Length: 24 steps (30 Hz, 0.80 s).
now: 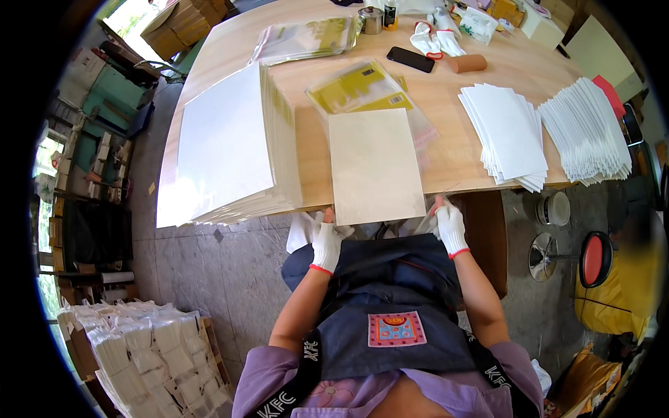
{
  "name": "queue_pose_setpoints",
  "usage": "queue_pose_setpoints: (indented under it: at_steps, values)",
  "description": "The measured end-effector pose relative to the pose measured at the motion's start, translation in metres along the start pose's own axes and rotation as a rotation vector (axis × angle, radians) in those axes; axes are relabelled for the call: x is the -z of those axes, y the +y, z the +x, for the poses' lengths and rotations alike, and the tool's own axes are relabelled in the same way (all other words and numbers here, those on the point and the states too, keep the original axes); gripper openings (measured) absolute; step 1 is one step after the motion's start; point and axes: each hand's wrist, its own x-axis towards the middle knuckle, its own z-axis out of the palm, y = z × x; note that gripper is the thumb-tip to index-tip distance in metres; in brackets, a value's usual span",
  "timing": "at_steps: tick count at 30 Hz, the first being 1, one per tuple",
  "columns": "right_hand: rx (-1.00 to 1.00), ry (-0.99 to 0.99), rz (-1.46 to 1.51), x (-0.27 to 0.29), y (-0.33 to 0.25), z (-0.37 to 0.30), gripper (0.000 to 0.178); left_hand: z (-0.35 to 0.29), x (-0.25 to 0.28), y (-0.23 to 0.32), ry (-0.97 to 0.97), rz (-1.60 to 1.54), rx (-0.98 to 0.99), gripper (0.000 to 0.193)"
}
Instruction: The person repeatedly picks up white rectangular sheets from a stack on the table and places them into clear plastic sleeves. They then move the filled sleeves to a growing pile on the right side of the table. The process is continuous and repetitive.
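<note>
A cream rectangular board [376,167] lies at the table's front edge, its near end sticking out over my lap. By its near left corner is my left hand [325,245] in a white glove, thumb bare and fingers closed; what they hold is hidden. To the right of the board, my gloved right hand [450,228] pinches clear plastic film that shows around the thumb. Beyond the board lie clear plastic bags [359,85] with yellow-green print. A tall stack of white boards in clear plastic [226,139] stands to the left.
White sheets [503,132] lie fanned on the right, beside a larger fanned pile [585,132]. More printed bags [306,38], a metal canister [371,20], a phone [410,59], a brown roll [467,64] and white gloves [435,40] sit farther back. A red-seated stool [596,259] stands right.
</note>
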Motion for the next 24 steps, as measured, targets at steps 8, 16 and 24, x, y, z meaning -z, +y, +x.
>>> queue_pose_setpoints:
  at_steps: [8, 16, 24]
  values:
    - [-0.149, -0.566, 0.528, -0.021, -0.046, -0.033, 0.018, -0.095, -0.058, 0.138, -0.12, 0.611, -0.419, 0.031]
    - [0.25, -0.771, 0.479, -0.13, -0.229, -0.037, 0.02, -0.109, 0.01, 0.26, 0.353, 0.719, -1.014, 0.031]
    - [0.23, -0.853, 0.506, -0.113, -0.213, -0.033, 0.024, -0.051, 0.089, 0.212, 0.68, 0.706, -1.089, 0.045]
